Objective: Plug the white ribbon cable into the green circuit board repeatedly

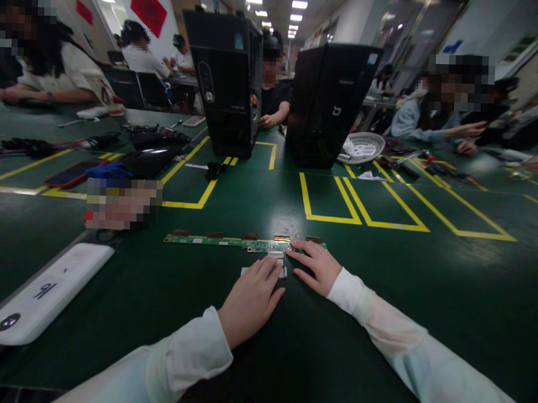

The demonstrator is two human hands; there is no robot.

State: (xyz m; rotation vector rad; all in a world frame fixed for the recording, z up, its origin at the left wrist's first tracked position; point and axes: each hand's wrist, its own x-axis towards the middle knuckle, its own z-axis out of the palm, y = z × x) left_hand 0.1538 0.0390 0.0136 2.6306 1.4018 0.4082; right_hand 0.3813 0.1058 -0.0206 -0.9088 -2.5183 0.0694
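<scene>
A long, narrow green circuit board [223, 242] lies across the tabletop in front of me, with copper-coloured tabs along its far edge. My left hand [253, 298] rests over a small white flat piece [276, 256] at the board's near edge. Its fingers lie together on that piece, and the thumb stands apart; the hand covers much of the piece, so its kind is unclear. My right hand [315, 265] is spread, palm down, with fingertips at the right part of the board. Nothing shows in its grasp.
Two black computer towers [229, 88] stand beyond the board. At left lie a white device [49, 294], a phone [71, 172] and dark cables [28, 147]. A white basket [363, 147] sits at back right. Yellow tape [334, 218] marks the green table. Several people sit around.
</scene>
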